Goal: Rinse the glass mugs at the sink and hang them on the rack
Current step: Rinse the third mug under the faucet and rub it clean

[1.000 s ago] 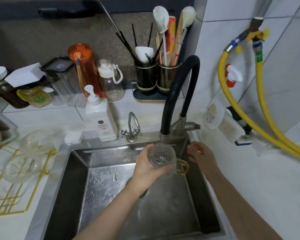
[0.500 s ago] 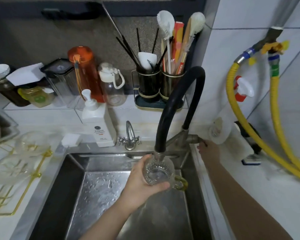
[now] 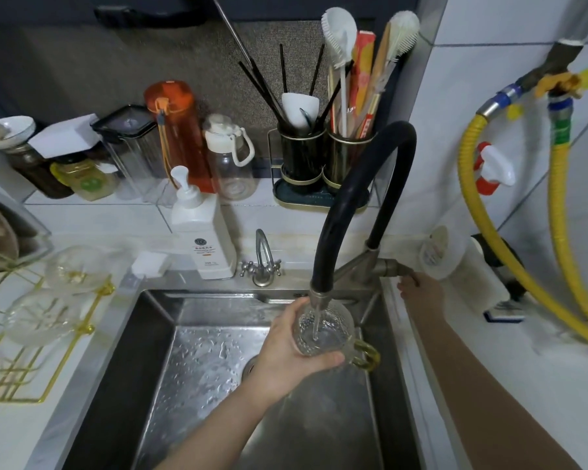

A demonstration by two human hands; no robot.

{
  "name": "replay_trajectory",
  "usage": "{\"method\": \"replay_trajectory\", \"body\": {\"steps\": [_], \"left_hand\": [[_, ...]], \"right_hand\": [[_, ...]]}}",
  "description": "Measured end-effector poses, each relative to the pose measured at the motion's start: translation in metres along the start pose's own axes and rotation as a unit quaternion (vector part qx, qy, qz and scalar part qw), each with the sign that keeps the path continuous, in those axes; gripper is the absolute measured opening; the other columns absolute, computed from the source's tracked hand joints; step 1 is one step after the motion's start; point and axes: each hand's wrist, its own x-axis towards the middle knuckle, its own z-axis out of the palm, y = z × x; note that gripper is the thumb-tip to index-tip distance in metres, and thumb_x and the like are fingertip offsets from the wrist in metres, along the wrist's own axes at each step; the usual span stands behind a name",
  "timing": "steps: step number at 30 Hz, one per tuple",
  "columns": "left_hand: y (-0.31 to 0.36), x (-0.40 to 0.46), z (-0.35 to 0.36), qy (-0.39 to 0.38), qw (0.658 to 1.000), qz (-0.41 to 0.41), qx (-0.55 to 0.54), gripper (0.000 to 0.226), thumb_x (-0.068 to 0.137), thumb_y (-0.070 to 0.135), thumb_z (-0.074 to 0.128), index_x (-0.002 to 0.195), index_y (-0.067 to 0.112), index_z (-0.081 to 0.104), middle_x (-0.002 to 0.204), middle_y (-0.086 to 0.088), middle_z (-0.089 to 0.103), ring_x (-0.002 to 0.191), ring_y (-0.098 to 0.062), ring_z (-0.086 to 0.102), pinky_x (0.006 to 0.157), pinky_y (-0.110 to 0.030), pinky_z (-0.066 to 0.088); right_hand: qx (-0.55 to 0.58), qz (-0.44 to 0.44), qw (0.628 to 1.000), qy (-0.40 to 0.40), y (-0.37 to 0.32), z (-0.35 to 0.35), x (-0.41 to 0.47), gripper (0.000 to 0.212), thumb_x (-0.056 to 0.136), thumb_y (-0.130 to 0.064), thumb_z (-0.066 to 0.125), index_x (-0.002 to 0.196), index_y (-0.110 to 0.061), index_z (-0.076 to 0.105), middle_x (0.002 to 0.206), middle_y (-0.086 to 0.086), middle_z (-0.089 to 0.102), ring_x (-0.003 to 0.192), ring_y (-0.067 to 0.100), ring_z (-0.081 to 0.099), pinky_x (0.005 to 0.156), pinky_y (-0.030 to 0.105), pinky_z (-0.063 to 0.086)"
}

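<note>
Glass mug (image 3: 323, 329) sits directly under the faucet spout (image 3: 318, 296), mouth up, water running into it. My left hand (image 3: 286, 347) has its grip wrapped round the mug body; the gold handle points right of the spout, away from my palm. My right hand (image 3: 421, 293) is at the tap lever, right of the spout; I cannot tell how its fingers lie. Rack (image 3: 31, 351) lies well left of the spout on the desk, so the left hand, nearer, should carry the mug over.

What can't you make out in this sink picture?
Head view:
- Drain: mostly behind the left hand.
- Right hand fingertips: behind the tap lever, so its grip is unclear.
- Soap bottle label: too small.
- Rack: cut off at left edge.
</note>
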Motion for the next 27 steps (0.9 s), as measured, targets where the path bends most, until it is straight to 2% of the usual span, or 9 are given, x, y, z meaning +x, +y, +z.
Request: {"method": "replay_trajectory", "body": {"steps": [5, 8, 11, 15, 18, 21, 23, 25, 27], "left_hand": [[-0.002, 0.0, -0.008, -0.001, 0.999, -0.012, -0.032, 0.089, 0.055, 0.032, 0.09, 0.123, 0.042, 0.034, 0.129, 0.017, 0.044, 0.114, 0.014, 0.041, 0.092, -0.005, 0.031], [-0.008, 0.0, -0.017, 0.019, 1.0, -0.016, -0.015, 0.099, 0.045, 0.046, 0.086, 0.131, 0.032, 0.04, 0.13, 0.008, 0.04, 0.119, 0.004, 0.042, 0.104, -0.017, 0.034], [-0.011, 0.0, -0.024, 0.017, 1.0, -0.014, 0.005, 0.099, 0.051, 0.036, 0.089, 0.135, 0.026, 0.039, 0.129, 0.005, 0.039, 0.123, -0.007, 0.04, 0.106, -0.022, 0.03], [-0.008, -0.003, -0.018, -0.003, 1.0, 0.001, 0.015, 0.096, 0.049, 0.043, 0.087, 0.132, 0.032, 0.04, 0.129, 0.011, 0.044, 0.122, -0.006, 0.041, 0.102, -0.02, 0.03], [-0.008, -0.009, -0.01, -0.03, 0.998, 0.01, 0.049, 0.093, 0.044, 0.057, 0.079, 0.128, 0.042, 0.042, 0.123, 0.015, 0.049, 0.12, -0.002, 0.045, 0.103, -0.021, 0.034], [-0.014, -0.014, -0.021, -0.046, 0.998, 0.007, 0.036, 0.081, 0.052, 0.035, 0.089, 0.117, 0.044, 0.041, 0.112, 0.023, 0.051, 0.104, 0.02, 0.048, 0.088, 0.002, 0.035], [-0.016, -0.013, -0.032, -0.045, 0.999, -0.008, -0.003, 0.08, 0.06, 0.028, 0.088, 0.125, 0.029, 0.041, 0.12, 0.015, 0.053, 0.107, 0.013, 0.051, 0.093, -0.006, 0.039], [-0.012, -0.008, -0.035, -0.038, 0.999, -0.009, -0.01, 0.087, 0.057, 0.046, 0.085, 0.13, 0.026, 0.041, 0.13, 0.007, 0.051, 0.119, -0.005, 0.05, 0.103, -0.025, 0.042], [0.001, -0.006, -0.029, -0.042, 0.999, 0.004, -0.016, 0.064, 0.061, 0.038, 0.085, 0.115, 0.034, 0.049, 0.118, 0.008, 0.059, 0.111, -0.005, 0.057, 0.093, -0.018, 0.047]], "right_hand": [[0.095, 0.0, 0.991, -0.098, -0.003, 0.008, -0.068, 0.013, 0.093, -0.021, 0.056, 0.102, -0.014, 0.062, 0.097, 0.012, 0.067, 0.097, 0.034, 0.065, 0.089, 0.046, 0.05], [0.136, -0.028, 0.978, -0.158, -0.005, 0.012, -0.126, 0.012, 0.092, -0.023, 0.059, 0.1, -0.027, 0.066, 0.096, -0.002, 0.072, 0.091, 0.014, 0.069, 0.083, 0.03, 0.055], [0.089, -0.084, 0.974, -0.189, -0.009, 0.017, -0.165, 0.018, 0.093, -0.022, 0.056, 0.103, -0.029, 0.069, 0.097, -0.009, 0.073, 0.092, 0.003, 0.067, 0.083, 0.022, 0.052], [0.062, -0.083, 0.984, -0.146, -0.006, 0.019, -0.181, 0.024, 0.091, -0.017, 0.059, 0.093, -0.041, 0.062, 0.087, -0.021, 0.068, 0.086, -0.002, 0.066, 0.074, 0.007, 0.049], [0.047, -0.057, 0.992, -0.106, -0.002, 0.012, -0.195, 0.017, 0.091, -0.017, 0.06, 0.092, -0.034, 0.06, 0.083, -0.021, 0.062, 0.076, -0.006, 0.059, 0.063, -0.004, 0.041], [0.02, -0.067, 0.993, -0.098, -0.003, 0.016, -0.206, 0.012, 0.091, -0.018, 0.061, 0.096, -0.029, 0.061, 0.083, -0.022, 0.062, 0.074, -0.009, 0.06, 0.066, 0.0, 0.043], [0.0, -0.096, 0.991, -0.096, -0.011, 0.024, -0.208, 0.01, 0.091, -0.02, 0.061, 0.095, -0.029, 0.062, 0.081, -0.023, 0.062, 0.076, -0.016, 0.059, 0.068, 0.006, 0.044], [-0.001, -0.101, 0.992, -0.075, -0.021, 0.027, -0.204, 0.007, 0.091, -0.022, 0.06, 0.093, -0.028, 0.062, 0.078, -0.025, 0.06, 0.073, -0.021, 0.057, 0.066, 0.004, 0.044], [0.005, -0.083, 0.995, -0.052, -0.025, 0.02, -0.204, 0.006, 0.092, -0.023, 0.059, 0.09, -0.028, 0.061, 0.075, -0.025, 0.057, 0.068, -0.018, 0.057, 0.062, -0.002, 0.042]]}}
